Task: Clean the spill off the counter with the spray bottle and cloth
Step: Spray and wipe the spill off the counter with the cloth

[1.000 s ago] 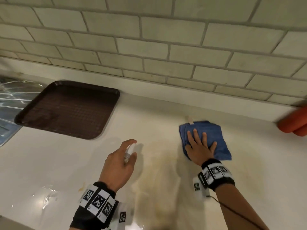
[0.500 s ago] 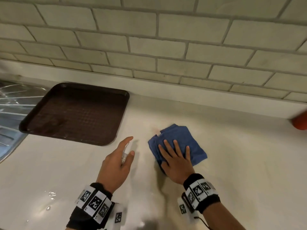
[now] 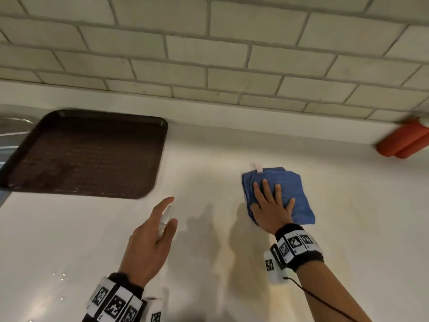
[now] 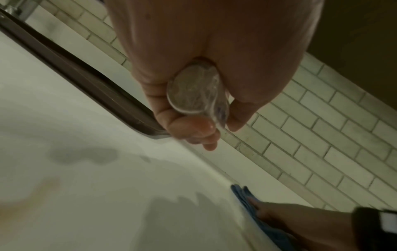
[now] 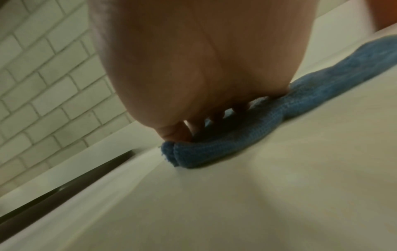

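Wiping is the step in hand: the right hand (image 3: 272,211) presses flat, fingers straight, on the folded blue cloth (image 3: 286,189) lying on the table (image 3: 348,228). The left hand (image 3: 148,245) grips the spray bottle (image 3: 165,220) above the table. Faint yellowish staining, possibly residue, remains nearer the person; the next stroke should pull the cloth there.

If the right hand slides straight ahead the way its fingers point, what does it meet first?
Probably the low white backsplash ledge under the tiles; the right hand, flat on the folded blue cloth, has only bare counter ahead.

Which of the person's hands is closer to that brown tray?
Left. The left hand, holding the spray bottle, hovers just right of the tray; the right hand presses the cloth farther right.
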